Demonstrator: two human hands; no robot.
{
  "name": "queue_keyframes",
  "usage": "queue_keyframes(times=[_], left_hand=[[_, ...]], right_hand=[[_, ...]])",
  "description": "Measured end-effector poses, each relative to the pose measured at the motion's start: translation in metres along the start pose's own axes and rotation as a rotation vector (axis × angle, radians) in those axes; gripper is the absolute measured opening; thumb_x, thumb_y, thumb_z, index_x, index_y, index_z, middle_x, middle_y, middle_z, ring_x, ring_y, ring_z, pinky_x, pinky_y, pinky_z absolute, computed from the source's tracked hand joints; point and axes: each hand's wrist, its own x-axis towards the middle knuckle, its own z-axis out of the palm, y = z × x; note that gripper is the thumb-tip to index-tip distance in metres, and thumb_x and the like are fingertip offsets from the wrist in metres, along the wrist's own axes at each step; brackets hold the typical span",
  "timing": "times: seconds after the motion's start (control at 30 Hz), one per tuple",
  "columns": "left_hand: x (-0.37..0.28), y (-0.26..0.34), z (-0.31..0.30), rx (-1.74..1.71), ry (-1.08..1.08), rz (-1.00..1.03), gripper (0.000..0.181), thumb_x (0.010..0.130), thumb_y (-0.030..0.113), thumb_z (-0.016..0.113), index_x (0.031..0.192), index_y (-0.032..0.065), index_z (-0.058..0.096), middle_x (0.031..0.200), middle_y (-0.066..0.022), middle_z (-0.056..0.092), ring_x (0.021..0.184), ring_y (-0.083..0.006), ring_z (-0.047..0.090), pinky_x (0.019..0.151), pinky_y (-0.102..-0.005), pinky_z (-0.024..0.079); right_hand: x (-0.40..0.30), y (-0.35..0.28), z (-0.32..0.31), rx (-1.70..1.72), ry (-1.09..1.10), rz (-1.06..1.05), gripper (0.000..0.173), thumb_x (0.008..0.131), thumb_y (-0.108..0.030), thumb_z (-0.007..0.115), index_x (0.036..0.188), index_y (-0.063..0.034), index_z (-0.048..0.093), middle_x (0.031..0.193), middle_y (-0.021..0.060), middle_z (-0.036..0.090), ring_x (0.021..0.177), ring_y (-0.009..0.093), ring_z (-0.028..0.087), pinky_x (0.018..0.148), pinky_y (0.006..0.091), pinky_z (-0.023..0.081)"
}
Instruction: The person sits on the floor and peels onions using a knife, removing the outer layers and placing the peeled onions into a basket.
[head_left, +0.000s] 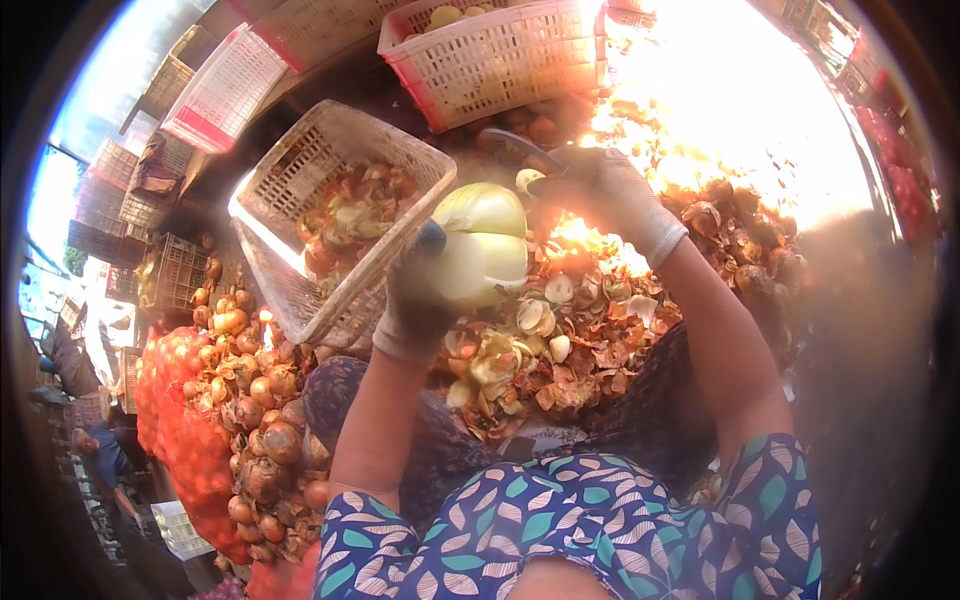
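My left hand (420, 289), in a dirty work glove, grips a large peeled onion (484, 240), pale green and white with a deep crease across it. My right hand (592, 187), in a whitish knit glove, is closed around a tool whose curved grey metal part (517, 142) sticks out to the left; its exact kind cannot be told. A small cut onion piece (528, 178) is beside the right fingers. Below both hands lies a heap of onion skins and trimmings (577, 337). Bright glare hides part of the right hand's surroundings.
A tilted plastic crate (337, 315) with peelings stands at left. Another crate (502, 75) holds peeled onions at the top. Unpeeled onions (262, 442) are piled beside a red mesh sack (180, 442). More onions (750, 255) lie right. A person (109, 450) is at far left.
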Motion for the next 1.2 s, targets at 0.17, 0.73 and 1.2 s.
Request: queue_keyframes(times=[0.17, 0.73, 1.2], left_hand=[[-0.019, -0.007, 0.011, 0.060, -0.131, -0.028, 0.036, 0.090, 0.025, 0.075, 0.120, 0.0059, 0.069, 0.117, -0.0075, 0.072, 0.106, -0.0214, 0.071, 0.090, -0.0350, 0.059], [0.003, 0.028, -0.020, -0.881, -0.300, -0.587, 0.052, 0.097, 0.018, 0.063, 0.145, 0.0015, 0.048, 0.135, -0.0079, 0.062, 0.117, -0.0155, 0.065, 0.100, -0.0292, 0.052], [0.017, 0.041, 0.002, -1.205, -0.065, -0.794, 0.045, 0.102, 0.022, 0.061, 0.141, 0.0010, 0.053, 0.126, -0.0102, 0.065, 0.112, -0.0190, 0.064, 0.098, -0.0342, 0.051]], right_hand=[[-0.027, -0.040, -0.014, 0.729, -0.161, -0.191, 0.028, 0.089, -0.011, 0.075, 0.115, -0.0021, 0.075, 0.091, 0.0016, 0.073, 0.083, 0.008, 0.064, 0.072, 0.0256, 0.052], [-0.038, -0.041, 0.004, 0.565, -0.132, -0.232, 0.020, 0.092, -0.015, 0.070, 0.106, -0.0010, 0.074, 0.082, 0.0035, 0.071, 0.062, 0.009, 0.063, 0.057, 0.0266, 0.053], [-0.027, -0.014, 0.006, 0.650, -0.266, -0.046, 0.034, 0.088, -0.018, 0.075, 0.117, -0.0005, 0.070, 0.095, 0.0025, 0.070, 0.085, 0.011, 0.065, 0.073, 0.0278, 0.053]])
